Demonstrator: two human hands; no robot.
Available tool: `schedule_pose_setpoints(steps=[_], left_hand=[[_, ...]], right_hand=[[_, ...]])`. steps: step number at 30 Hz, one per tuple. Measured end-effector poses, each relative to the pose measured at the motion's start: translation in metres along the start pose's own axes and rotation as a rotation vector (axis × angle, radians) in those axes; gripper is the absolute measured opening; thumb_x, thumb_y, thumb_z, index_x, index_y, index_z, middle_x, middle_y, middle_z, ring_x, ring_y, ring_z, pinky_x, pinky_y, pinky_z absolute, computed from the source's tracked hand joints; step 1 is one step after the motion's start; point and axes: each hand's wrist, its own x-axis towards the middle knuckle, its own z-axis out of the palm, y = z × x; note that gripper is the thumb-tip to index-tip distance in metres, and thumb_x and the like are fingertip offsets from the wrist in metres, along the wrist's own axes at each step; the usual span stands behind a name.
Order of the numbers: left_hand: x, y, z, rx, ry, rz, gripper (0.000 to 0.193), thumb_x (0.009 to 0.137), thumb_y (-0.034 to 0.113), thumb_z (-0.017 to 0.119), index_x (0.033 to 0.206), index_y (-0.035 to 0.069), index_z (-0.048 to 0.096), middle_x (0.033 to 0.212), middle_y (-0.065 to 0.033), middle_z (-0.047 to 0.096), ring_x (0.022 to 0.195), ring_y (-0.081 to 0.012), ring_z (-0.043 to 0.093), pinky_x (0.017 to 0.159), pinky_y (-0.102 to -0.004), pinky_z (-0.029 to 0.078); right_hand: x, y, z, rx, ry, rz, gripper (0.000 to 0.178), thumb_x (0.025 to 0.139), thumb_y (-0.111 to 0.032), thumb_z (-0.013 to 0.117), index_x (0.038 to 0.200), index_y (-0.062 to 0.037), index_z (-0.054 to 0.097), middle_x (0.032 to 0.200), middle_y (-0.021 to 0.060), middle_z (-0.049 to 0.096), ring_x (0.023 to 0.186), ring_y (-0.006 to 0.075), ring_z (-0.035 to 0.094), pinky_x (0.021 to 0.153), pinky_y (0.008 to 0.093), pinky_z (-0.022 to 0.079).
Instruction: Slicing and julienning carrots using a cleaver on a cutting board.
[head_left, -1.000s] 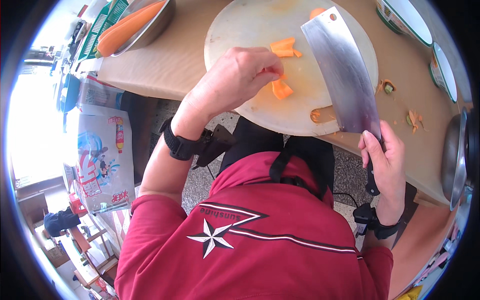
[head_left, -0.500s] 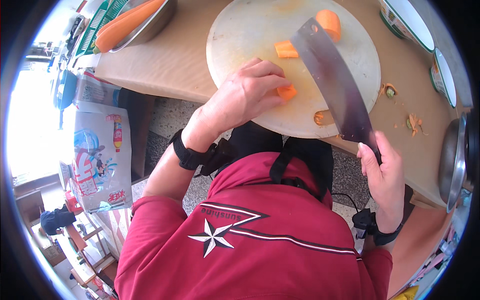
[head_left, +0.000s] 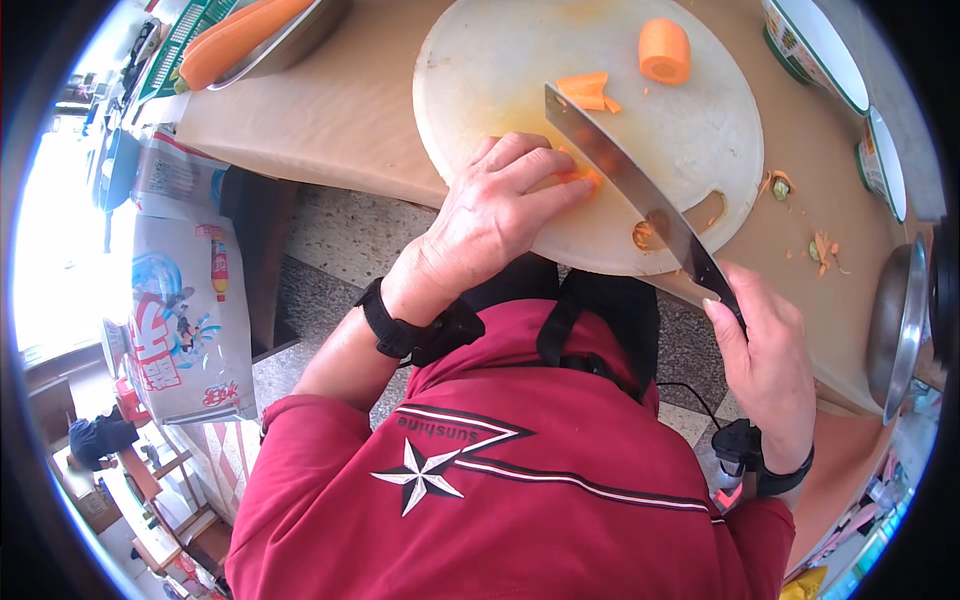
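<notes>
On the round white cutting board [head_left: 455,75], my left hand [head_left: 508,195] is closed over a piece of carrot [head_left: 588,181], its fingertips mostly covering it. My right hand [head_left: 765,335] grips the handle of a large kitchen knife [head_left: 640,178]. The wide blade stands nearly on edge across the board, its inner side facing the left fingertips and the carrot piece. Beyond the blade's tip lie cut carrot pieces [head_left: 583,91]. A thick carrot chunk [head_left: 664,52] stands farther right on the board.
A steel bowl [head_left: 290,45] with whole carrots [head_left: 235,45] stands at the far left. Carrot scraps [head_left: 825,250] lie on the brown table covering [head_left: 800,290]. White green-rimmed bowls [head_left: 815,50] and a steel basin [head_left: 905,330] line the right edge. A printed bag [head_left: 185,300] hangs at left.
The knife has swung left and tipped up on edge, closer to my left fingers. A small sliver now shows beside the cut carrot pieces. My left hand has shifted slightly.
</notes>
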Motion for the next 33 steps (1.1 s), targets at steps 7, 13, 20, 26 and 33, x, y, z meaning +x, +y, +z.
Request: schedule_pose_setpoints(steps=[7,13,20,26,33], left_hand=[[0.002,0.003,0.000,-0.038,0.100,-0.037,0.028,0.073,0.001,0.067,0.100,0.006,0.070,0.100,-0.0069,0.066,0.095,-0.0261,0.063,0.080,-0.0365,0.051],[0.003,0.000,-0.005,-0.057,0.036,-0.034,0.029,0.072,0.001,0.066,0.100,0.006,0.070,0.102,-0.0071,0.065,0.098,-0.0251,0.063,0.082,-0.0357,0.051],[0.000,0.005,-0.006,-0.016,-0.005,-0.052,0.039,0.066,0.001,0.065,0.104,0.006,0.070,0.103,-0.0068,0.065,0.099,-0.0252,0.063,0.085,-0.0359,0.051],[0.007,-0.001,-0.010,-0.078,-0.055,-0.020,0.042,0.065,0.000,0.063,0.107,0.004,0.067,0.105,-0.0080,0.065,0.101,-0.0264,0.062,0.088,-0.0373,0.049],[0.006,0.009,-0.010,-0.036,-0.118,-0.061,0.043,0.064,0.001,0.063,0.107,0.003,0.066,0.108,-0.0082,0.064,0.103,-0.0271,0.061,0.088,-0.0374,0.049]], right_hand=[[0.005,-0.006,-0.002,-0.040,-0.062,0.006,0.025,0.091,-0.005,0.059,0.115,0.0002,0.057,0.089,0.0181,0.060,0.077,0.0360,0.061,0.068,0.0415,0.047],[0.012,-0.008,-0.001,-0.031,-0.095,0.009,0.025,0.091,-0.005,0.057,0.116,0.0017,0.056,0.092,0.0194,0.061,0.079,0.0361,0.061,0.071,0.0397,0.048],[0.017,-0.005,0.000,-0.075,-0.057,-0.063,0.026,0.090,-0.003,0.059,0.115,-0.0012,0.056,0.085,0.0163,0.058,0.070,0.0356,0.060,0.061,0.0438,0.047],[0.017,-0.006,0.000,-0.111,-0.027,-0.088,0.025,0.089,-0.001,0.058,0.114,-0.0006,0.058,0.085,0.0157,0.058,0.069,0.0348,0.060,0.060,0.0432,0.047],[0.016,-0.002,0.000,-0.099,-0.003,-0.072,0.025,0.089,0.000,0.058,0.114,-0.0005,0.058,0.085,0.0161,0.057,0.069,0.0340,0.060,0.060,0.0425,0.047]])
